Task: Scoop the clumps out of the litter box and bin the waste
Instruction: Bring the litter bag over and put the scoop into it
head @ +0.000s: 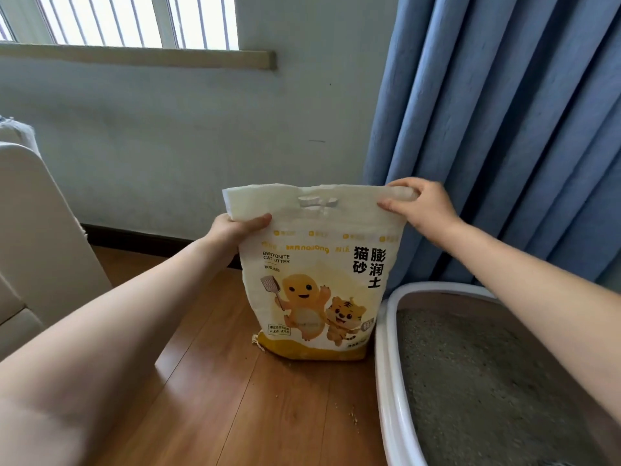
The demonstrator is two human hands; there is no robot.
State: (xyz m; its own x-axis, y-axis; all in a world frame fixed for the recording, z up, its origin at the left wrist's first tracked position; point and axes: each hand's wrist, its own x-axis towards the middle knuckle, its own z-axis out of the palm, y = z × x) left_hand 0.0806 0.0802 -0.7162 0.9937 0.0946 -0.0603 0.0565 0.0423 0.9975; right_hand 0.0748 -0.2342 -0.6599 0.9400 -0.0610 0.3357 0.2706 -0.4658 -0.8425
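Standing upright on the wooden floor (208, 381), a cat litter bag (319, 284) printed "BENTONITE CAT LITTER" sits just left of the litter box (386, 364). Left hand (235, 230) is closed on the bag's upper left edge, thumb across the front. Right hand (420, 203) pinches the top right corner, fingers curled over the rim. Bag top appears sealed, with a cut-out handle (317, 201) between the hands. Litter box occupies the near right; its white rim encloses grey litter (470, 381). Blue curtain (504, 129) hangs behind it. Scattered crumbs (353, 419) lie on the floor near the box.
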